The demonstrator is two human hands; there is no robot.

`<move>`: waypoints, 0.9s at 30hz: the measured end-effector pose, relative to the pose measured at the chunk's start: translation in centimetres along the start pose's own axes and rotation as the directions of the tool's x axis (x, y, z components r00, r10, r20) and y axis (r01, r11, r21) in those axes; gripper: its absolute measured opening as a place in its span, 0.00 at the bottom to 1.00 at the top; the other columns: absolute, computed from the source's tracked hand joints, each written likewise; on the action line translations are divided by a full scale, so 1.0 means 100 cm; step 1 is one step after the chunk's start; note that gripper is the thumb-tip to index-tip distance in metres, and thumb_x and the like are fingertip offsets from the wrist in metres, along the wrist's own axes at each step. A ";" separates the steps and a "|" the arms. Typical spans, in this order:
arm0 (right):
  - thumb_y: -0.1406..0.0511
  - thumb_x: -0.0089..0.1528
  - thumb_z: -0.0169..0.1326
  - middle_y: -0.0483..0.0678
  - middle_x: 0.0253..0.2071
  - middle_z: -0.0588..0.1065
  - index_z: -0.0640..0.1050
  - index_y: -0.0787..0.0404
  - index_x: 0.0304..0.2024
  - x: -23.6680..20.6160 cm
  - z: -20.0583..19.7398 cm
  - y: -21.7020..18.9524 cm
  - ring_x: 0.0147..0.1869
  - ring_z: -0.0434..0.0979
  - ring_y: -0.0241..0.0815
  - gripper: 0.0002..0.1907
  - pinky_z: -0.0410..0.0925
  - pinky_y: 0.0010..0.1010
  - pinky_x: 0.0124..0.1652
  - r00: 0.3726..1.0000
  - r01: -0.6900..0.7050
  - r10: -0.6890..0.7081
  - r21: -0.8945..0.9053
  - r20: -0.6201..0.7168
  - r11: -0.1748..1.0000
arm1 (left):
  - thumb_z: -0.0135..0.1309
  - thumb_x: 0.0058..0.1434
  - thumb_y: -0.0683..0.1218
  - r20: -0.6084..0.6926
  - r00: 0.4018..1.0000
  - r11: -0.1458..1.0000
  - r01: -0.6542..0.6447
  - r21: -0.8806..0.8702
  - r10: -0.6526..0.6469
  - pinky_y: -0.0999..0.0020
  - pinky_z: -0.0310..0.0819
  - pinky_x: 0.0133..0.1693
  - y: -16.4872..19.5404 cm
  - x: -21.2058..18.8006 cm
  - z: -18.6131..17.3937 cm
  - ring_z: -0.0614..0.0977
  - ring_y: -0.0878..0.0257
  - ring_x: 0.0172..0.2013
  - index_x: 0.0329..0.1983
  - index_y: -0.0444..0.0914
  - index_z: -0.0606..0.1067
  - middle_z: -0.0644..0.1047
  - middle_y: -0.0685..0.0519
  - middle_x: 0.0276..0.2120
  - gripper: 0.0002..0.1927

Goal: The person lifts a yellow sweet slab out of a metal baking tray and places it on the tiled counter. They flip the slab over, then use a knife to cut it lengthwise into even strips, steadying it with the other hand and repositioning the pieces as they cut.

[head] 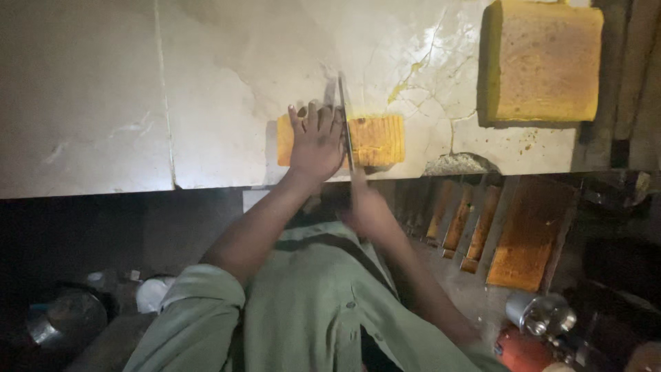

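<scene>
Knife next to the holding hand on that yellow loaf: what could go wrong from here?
1. The knife stands right beside the left hand pressing on the small yellow loaf; a sideways slip could nick the fingers.
2. The loaf lies near the cracked, chipped counter edge; it could shift or drop off.
3. Dim light makes the cut line hard to judge.

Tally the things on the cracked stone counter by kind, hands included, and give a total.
Yellow sponge-cake blocks: 2, a small ridged one being cut and a large one at the far right.
Long knives: 1.
Hands: 2, left hand flat on the small block, right hand at the knife handle.
Total: 5.
</scene>
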State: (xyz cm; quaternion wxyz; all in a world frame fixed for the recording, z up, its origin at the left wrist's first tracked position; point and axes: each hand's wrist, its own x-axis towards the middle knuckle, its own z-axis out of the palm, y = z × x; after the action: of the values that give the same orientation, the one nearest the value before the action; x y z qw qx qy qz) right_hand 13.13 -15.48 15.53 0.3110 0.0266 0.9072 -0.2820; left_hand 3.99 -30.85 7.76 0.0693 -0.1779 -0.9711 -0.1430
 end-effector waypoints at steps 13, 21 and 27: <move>0.65 0.52 0.65 0.68 0.38 0.77 0.50 0.76 0.68 0.059 0.044 0.052 0.42 0.80 0.69 0.50 0.72 0.52 0.41 0.975 0.170 -0.186 -0.131 -0.125 0.977 | 0.45 0.70 0.54 -0.017 1.000 0.999 -0.021 -0.046 0.020 0.28 0.40 0.71 -0.008 -0.003 0.012 0.61 0.41 0.72 0.70 0.31 0.66 0.67 0.38 0.66 0.31; 0.64 0.55 0.66 0.72 0.48 0.75 0.56 0.68 0.63 0.001 -0.012 -0.039 0.53 0.77 0.72 0.42 0.71 0.52 0.50 0.990 0.119 -0.123 -0.062 -0.061 0.991 | 0.47 0.66 0.55 0.013 1.000 0.998 0.005 -0.063 -0.004 0.19 0.40 0.64 -0.011 -0.004 0.001 0.61 0.37 0.69 0.68 0.30 0.66 0.68 0.37 0.63 0.33; 0.63 0.53 0.65 0.74 0.46 0.75 0.51 0.68 0.66 -0.047 0.044 0.048 0.52 0.75 0.74 0.48 0.71 0.54 0.48 0.982 0.016 0.006 -0.116 0.187 0.993 | 0.49 0.64 0.55 0.037 0.999 0.999 0.013 -0.052 -0.011 0.20 0.41 0.65 -0.012 -0.003 0.013 0.62 0.39 0.68 0.67 0.30 0.66 0.68 0.39 0.60 0.33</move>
State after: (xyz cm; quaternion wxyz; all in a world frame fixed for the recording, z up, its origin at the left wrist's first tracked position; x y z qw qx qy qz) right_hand 20.45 -13.16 13.04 0.3949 -0.0207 0.8891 -0.2304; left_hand 3.78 -31.61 6.20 0.0461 -0.1763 -0.9692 -0.1657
